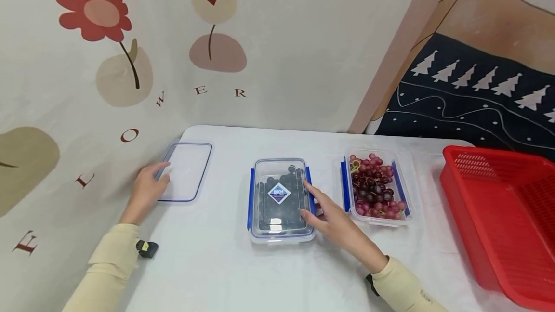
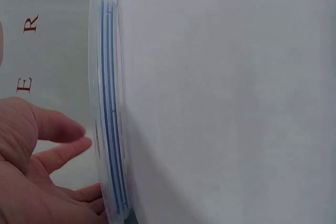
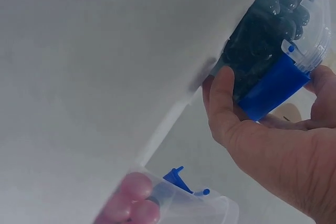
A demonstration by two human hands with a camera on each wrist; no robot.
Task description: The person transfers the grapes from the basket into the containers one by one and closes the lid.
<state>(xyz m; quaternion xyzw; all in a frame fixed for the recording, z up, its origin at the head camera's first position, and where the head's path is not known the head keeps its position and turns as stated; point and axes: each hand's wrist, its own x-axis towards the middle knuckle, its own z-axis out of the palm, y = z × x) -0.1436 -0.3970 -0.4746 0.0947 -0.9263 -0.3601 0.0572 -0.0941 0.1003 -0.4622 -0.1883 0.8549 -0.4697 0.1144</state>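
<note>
A clear lid with a blue seal (image 1: 182,200) lies at the table's left, and my left hand (image 1: 147,189) is at its left edge. In the left wrist view, the thumb and index finger are apart, with lower fingertips right at the lid's rim (image 2: 109,103). My right hand (image 1: 331,218) touches the right side of a lidded container of dark grapes (image 1: 277,213), thumb and index finger spread along it. The right wrist view shows fingers beside its blue side latch (image 3: 275,87), which lies against the wall.
An uncovered container of red and dark grapes (image 1: 375,187) stands right of the lidded one, its blue latches (image 1: 345,184) hanging at the sides. A red plastic basket (image 1: 481,235) occupies the table's right end. Behind the white table (image 1: 204,264) hangs a printed cloth (image 1: 295,61).
</note>
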